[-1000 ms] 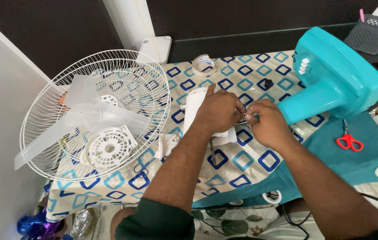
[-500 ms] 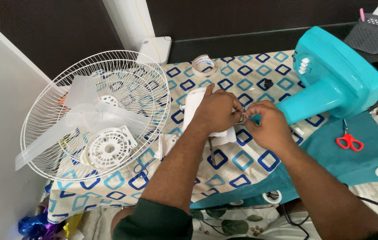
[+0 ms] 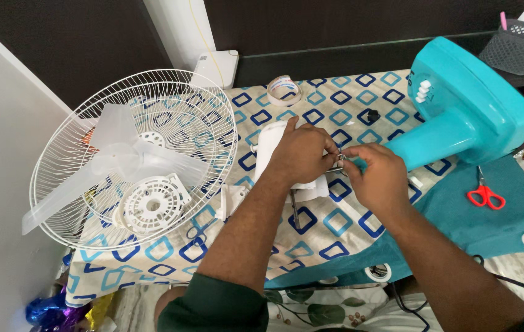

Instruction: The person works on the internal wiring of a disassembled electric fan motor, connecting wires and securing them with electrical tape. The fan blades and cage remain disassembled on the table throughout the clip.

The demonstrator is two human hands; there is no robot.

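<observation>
A cloth (image 3: 311, 240) patterned with blue squares covers the table, dark wall far behind. At centre, the left hand (image 3: 302, 154) clasps the white motor housing (image 3: 268, 144), fingers wrapped around it; the right hand (image 3: 376, 175), touching it, pinches a small metal part (image 3: 340, 158). A white fan grille (image 3: 132, 150) lies left, a turquoise fan base (image 3: 471, 110) right, red scissors (image 3: 484, 195) nearer, a tape roll (image 3: 284, 89) far.

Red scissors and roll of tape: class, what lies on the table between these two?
In the head view, the turquoise fan base and its neck lie between the red scissors and the roll of tape, with a small black knob nearer the tape.
</observation>
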